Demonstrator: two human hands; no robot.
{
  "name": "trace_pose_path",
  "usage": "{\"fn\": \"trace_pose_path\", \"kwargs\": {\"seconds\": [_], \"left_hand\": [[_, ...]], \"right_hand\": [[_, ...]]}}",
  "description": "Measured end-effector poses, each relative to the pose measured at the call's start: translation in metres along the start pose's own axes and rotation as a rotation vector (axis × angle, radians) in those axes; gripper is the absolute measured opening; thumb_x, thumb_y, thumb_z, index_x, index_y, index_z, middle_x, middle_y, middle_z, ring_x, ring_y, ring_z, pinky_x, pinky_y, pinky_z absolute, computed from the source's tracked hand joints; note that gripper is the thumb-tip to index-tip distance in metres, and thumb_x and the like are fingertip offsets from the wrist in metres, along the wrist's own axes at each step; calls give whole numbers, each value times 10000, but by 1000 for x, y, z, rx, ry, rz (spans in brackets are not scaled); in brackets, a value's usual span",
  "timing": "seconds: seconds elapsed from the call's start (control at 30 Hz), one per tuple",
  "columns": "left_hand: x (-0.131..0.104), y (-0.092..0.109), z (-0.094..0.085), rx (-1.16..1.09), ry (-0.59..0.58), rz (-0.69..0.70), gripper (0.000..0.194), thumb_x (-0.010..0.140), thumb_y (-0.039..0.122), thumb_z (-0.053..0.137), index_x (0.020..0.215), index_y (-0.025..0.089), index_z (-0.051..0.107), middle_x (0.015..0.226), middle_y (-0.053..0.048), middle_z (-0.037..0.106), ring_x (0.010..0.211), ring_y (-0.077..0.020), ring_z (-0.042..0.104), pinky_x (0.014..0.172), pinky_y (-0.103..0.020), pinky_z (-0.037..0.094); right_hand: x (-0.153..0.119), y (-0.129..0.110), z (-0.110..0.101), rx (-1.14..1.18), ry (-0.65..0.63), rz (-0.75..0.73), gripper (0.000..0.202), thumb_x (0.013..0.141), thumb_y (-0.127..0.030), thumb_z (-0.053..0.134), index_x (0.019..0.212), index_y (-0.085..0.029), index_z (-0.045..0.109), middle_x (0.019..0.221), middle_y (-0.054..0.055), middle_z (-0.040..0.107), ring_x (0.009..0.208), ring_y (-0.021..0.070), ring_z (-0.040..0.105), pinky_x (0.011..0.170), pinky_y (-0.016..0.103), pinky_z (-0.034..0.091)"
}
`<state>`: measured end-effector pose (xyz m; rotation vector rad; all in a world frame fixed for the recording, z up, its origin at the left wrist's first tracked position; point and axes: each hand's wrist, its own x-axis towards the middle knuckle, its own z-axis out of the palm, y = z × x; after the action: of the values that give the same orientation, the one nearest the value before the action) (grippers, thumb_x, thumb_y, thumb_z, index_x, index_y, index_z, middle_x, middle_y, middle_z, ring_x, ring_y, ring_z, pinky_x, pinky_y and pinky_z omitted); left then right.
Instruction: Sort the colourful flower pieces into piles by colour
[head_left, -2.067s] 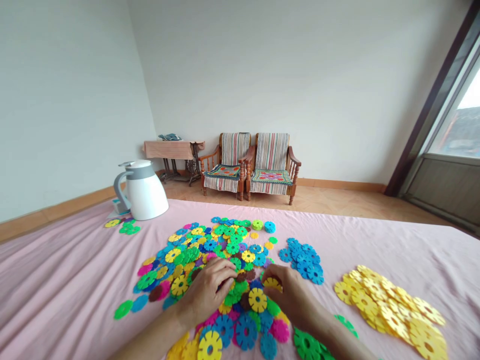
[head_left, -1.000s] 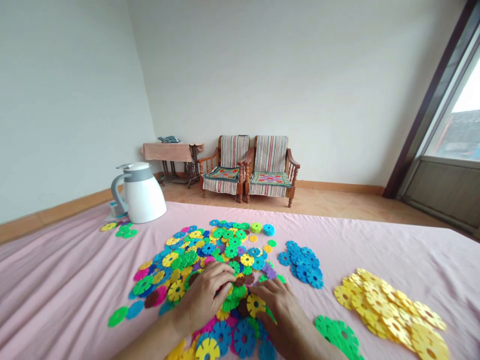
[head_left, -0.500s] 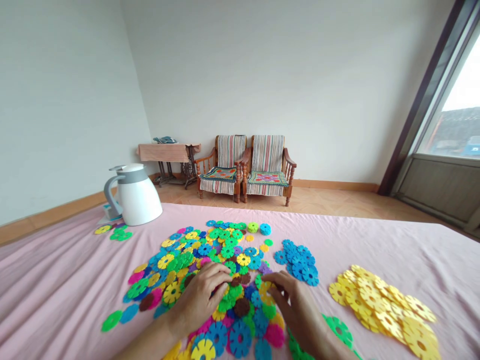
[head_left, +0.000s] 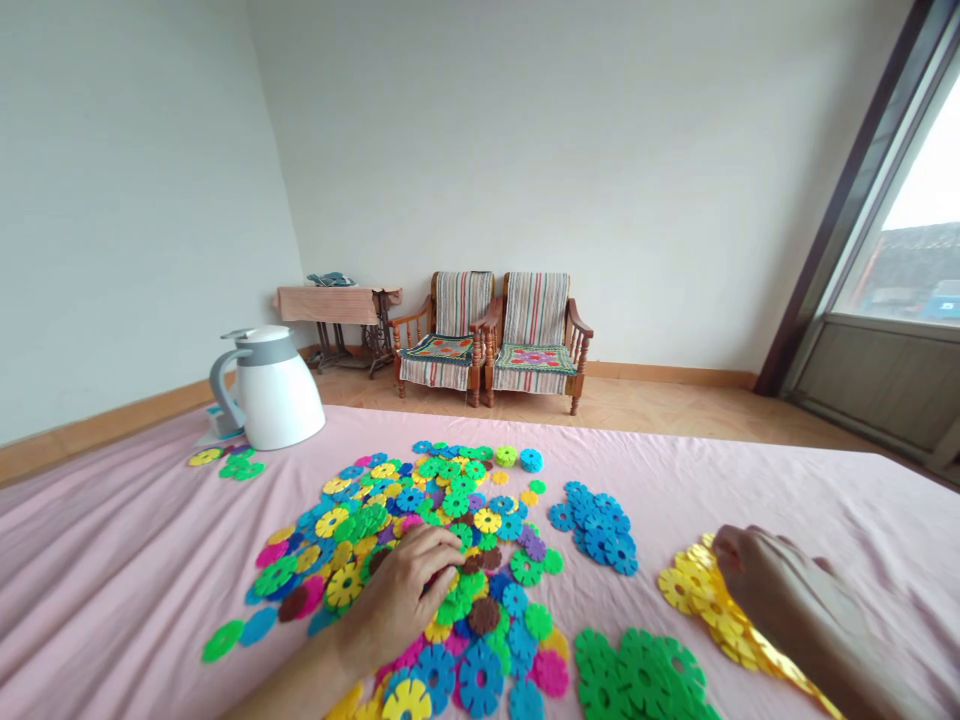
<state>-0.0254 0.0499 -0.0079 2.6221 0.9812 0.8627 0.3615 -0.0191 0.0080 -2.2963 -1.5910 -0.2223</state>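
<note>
The right hand (head_left: 780, 580) lies back-up over the yellow snowflake discs (head_left: 697, 595), covering much of their pile; its fingers fold under and out of sight, so whether it grips a disc cannot be told. The yellow pile shows along the hand's left side, and the right forearm is cut off at the lower right. The left hand (head_left: 409, 580) rests on the mixed-colour snowflake discs (head_left: 367, 520) with its fingers loosely curled; the tips are partly lost among the pieces, and whether they pinch one is unclear. Its forearm leaves at the bottom, where the mixed heap and the green snowflake discs (head_left: 637, 675) are also cut off. Many discs in the heap overlap, leaving only rims visible. Behind the handle of the white thermos jug (head_left: 279, 395), a small pale-blue object (head_left: 223, 425) is mostly hidden and hard to identify.

The blue snowflake discs (head_left: 596, 525) sit just right of the heap, apart from it. A strip of pink cloth (head_left: 825, 485) runs between the blue and yellow piles, and more cloth stretches beyond them to the far edge. To the left, wrinkled cloth extends past the heap towards the jug, which stands near the far edge with a few loose discs (head_left: 241, 467) before it.
</note>
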Motion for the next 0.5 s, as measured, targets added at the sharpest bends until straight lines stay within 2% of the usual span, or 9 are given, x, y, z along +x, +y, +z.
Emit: {"fn": "trace_pose_path", "kwargs": {"seconds": [0.07,0.13,0.2,0.3,0.5], "left_hand": [[0,0,0,-2,-3,-1,230,860,127,430,919,208,637,950,-58,607,937,-172,560,832,-317,473],[0,-1,0,-3,-1,-3,231,858,121,432,919,209,637,949,-56,607,932,-170,561,826,-313,473],[0,-1,0,-1,0,-5,229,854,118,438,920,209,638,949,-56,607,929,-170,561,824,-311,472],[0,-1,0,1,7,0,222,849,118,446,913,207,639,944,-54,611,927,-171,561,824,-311,470],[0,0,-1,11,-5,1,217,849,124,450,926,199,637,959,-57,611,927,-170,561,817,-308,475]], "right_hand": [[-2,-11,-3,-69,1,-62,246,774,-313,398,647,-245,597,716,69,639,711,243,576,619,350,348],[-4,-32,2,26,-55,-186,267,813,-310,362,804,-245,621,795,70,643,768,228,576,670,346,365],[-8,-59,12,167,-136,-293,284,831,-284,350,832,-223,627,796,64,638,771,202,571,698,323,381],[-15,-99,27,345,-184,-424,268,834,-240,370,892,-200,629,870,65,635,835,191,557,732,301,392],[-17,-156,43,411,-204,-536,256,818,-211,452,1011,-205,619,969,71,619,959,201,512,839,303,358]]}}
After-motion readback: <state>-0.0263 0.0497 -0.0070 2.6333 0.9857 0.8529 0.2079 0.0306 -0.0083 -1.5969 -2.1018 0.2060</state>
